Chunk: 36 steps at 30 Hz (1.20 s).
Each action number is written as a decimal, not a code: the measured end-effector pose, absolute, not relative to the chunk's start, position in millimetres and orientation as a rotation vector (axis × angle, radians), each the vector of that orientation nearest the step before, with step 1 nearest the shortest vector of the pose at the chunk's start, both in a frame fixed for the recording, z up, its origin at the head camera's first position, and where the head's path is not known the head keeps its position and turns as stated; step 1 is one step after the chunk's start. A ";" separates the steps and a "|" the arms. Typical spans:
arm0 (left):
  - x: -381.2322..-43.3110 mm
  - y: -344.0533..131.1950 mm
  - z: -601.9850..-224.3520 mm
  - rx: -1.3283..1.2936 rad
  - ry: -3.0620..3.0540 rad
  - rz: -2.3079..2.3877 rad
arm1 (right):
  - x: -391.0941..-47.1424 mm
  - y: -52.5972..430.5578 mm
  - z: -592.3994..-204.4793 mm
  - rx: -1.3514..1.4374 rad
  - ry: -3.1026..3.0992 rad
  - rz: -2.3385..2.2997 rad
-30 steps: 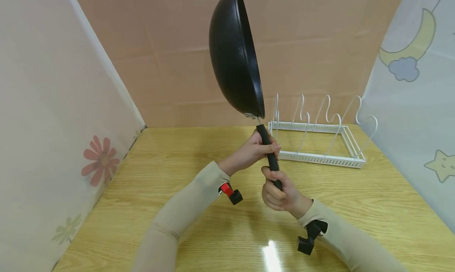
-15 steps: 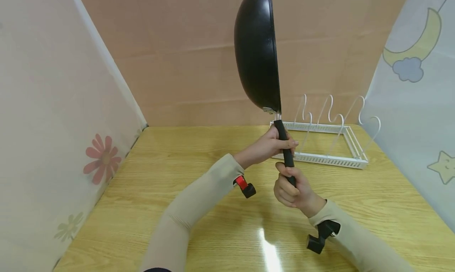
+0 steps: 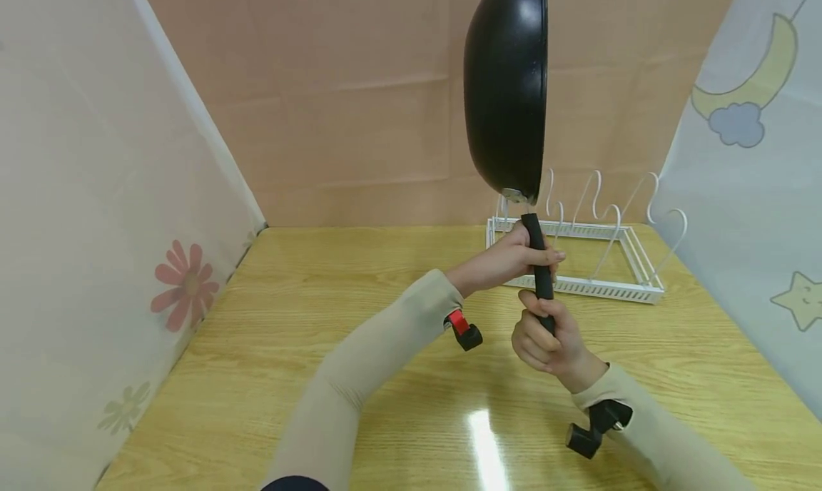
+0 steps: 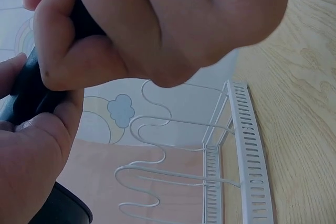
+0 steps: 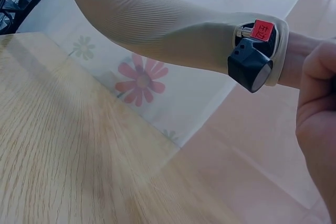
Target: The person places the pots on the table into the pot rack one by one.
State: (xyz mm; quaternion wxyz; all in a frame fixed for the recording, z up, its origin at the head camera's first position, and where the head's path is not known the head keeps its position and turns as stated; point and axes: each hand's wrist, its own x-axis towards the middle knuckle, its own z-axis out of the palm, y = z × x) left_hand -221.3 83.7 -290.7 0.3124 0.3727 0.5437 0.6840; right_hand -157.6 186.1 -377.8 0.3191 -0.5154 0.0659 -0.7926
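A black wok [image 3: 507, 91] is held upright above the table, its bowl rising past the top edge of the head view and its rounded outside turned left. My left hand [image 3: 507, 261] grips the upper part of the black handle [image 3: 536, 243], thumb across the front. Lower down, my right hand [image 3: 549, 341] wraps its fingers around the handle's end. In the left wrist view, both hands close on the dark handle [image 4: 31, 87], and a bit of the wok [image 4: 62, 208] shows at the bottom left.
A white wire rack [image 3: 591, 287] with several curved dividers stands at the back right of the wooden table [image 3: 289, 334], partly behind the wok's handle and left hand. A tan sheet hangs behind; patterned walls [image 3: 738, 213] flank both sides.
Both hands have carried the wok to the right, so its handle now overlaps the left part of the rack in the head view. The wok has also tilted from leaning left to nearly vertical.
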 end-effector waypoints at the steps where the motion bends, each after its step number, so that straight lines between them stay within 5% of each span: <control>1: -221.6 86.0 -291.1 0.978 1.432 1.805 | -157.3 187.4 -378.3 -1.355 0.169 -2.089; 36: -227.2 127.1 -321.2 0.821 1.376 1.831 | -145.9 214.3 -400.1 -1.255 0.082 -2.191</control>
